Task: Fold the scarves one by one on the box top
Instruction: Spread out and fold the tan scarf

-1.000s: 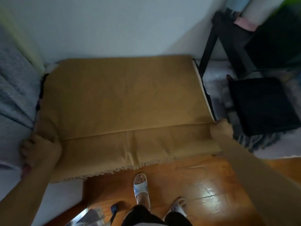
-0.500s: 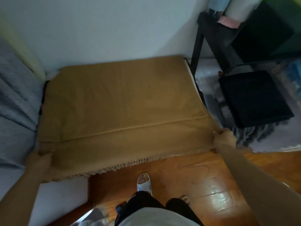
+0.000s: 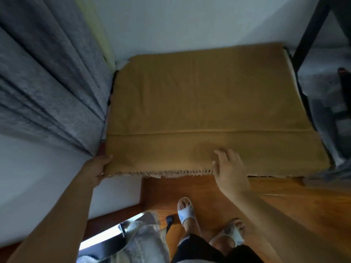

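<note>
Two hands at the box's near edge: my left hand (image 3: 97,167) pinches the scarf's (image 3: 199,103) fringed left corner, right hand (image 3: 228,168) rests flat, fingers spread; scarf spans the box top, running left-right.

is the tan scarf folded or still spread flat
Partly folded: the scarf shows one straight fold line across; its fringed near edge is gripped by the left hand.

It was a room in a home: grey curtains (image 3: 47,88) hung down the left wall, the wooden floor (image 3: 284,215) shone, and the person stood there in white house slippers (image 3: 187,213).
</note>
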